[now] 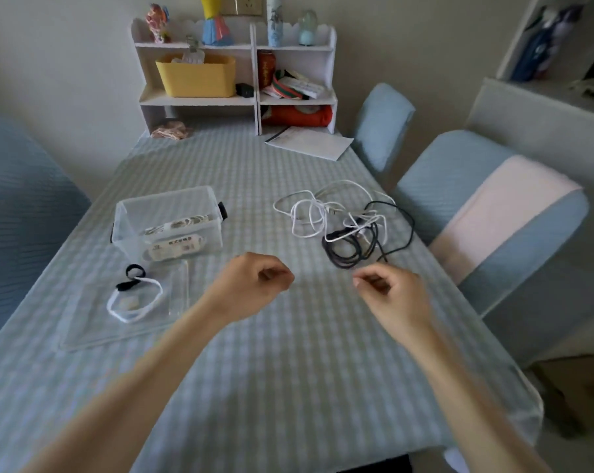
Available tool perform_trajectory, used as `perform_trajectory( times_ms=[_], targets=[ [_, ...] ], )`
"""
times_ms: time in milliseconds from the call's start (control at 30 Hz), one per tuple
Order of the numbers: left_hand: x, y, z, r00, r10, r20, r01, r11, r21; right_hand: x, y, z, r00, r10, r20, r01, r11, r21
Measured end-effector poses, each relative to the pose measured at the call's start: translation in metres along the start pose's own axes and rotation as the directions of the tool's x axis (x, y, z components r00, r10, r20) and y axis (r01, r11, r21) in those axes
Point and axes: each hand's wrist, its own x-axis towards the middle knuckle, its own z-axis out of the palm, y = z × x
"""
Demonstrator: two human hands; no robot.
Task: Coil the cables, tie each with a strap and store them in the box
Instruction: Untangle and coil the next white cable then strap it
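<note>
Desk: Head view, checked worktop (254, 370). What are the hands doing?

Photographer: Both hover above the cloth near the middle. The left hand (254, 285) has its fingers loosely curled, with nothing in them. The right hand (394, 295) is curled the same way, thumb close to forefinger, and it is blurred; I see nothing held.

Desk: And the cables?

Photographer: A tangle of white cables (319, 213) and black cables (353, 244) lies uncoiled on the worktop, just beyond the right hand, toward the right edge. The two colours overlap.

Desk: The box?

Photographer: A clear plastic box (128, 216) stands open on the left, well apart from the tangle, with labelled packets inside. Its clear lid (176, 302) lies flat in front of it. On the lid rests one coiled white cable (133, 302), bound with a black strap (128, 285); a second black strap loop (135, 269) sits just behind it.

Desk: Background?

Photographer: A white shelf unit (254, 97) at the far end holds a yellow bin (196, 76). Papers (309, 141) lie beside it. Blue-covered chairs (476, 199) flank the worktop.
</note>
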Motion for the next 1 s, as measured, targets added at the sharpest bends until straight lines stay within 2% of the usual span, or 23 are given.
perform_trajectory(
  times_ms=[100,200,367,467,533,633,833,933,1000],
  targets=[
    [0.011,0.009,0.03,1.0,0.011,0.016,-0.012,1.0,0.018,-0.017,0.013,-0.008,0.988,-0.076,-0.136,0.076,0.997,-0.006],
    [0.026,0.013,0.047,0.999,0.035,-0.036,-0.032,0.996,0.083,-0.021,0.018,-0.011,0.967,-0.069,-0.244,0.079,0.996,0.032],
    [0.066,0.018,0.062,0.968,-0.024,-0.25,0.038,0.998,0.052,-0.022,0.027,-0.01,0.97,-0.058,-0.238,0.069,0.997,0.038],
    [0.096,0.015,0.066,0.933,-0.151,-0.327,0.137,0.988,-0.064,-0.022,0.032,-0.007,0.978,-0.066,-0.199,0.077,0.996,0.049],
    [0.11,0.012,0.071,0.904,-0.273,-0.328,0.21,0.954,-0.216,-0.022,0.033,-0.007,0.982,-0.063,-0.179,0.074,0.996,0.054],
    [0.118,0.014,0.076,0.849,-0.371,-0.375,0.237,0.904,-0.356,-0.019,0.033,-0.006,0.983,-0.047,-0.175,0.058,0.996,0.061],
    [0.081,0.016,0.074,0.89,-0.279,-0.361,0.053,0.848,-0.527,-0.016,0.031,-0.007,0.988,-0.022,-0.152,0.028,0.999,0.04],
    [0.051,0.017,0.06,0.916,-0.151,-0.371,-0.043,0.883,-0.467,-0.009,0.03,-0.011,0.989,-0.023,-0.148,0.022,1.0,-0.009],
    [0.025,0.012,0.057,0.945,-0.08,-0.316,-0.057,0.914,-0.402,-0.011,0.033,-0.007,0.991,-0.027,-0.131,0.022,0.999,-0.045]
  ],
)
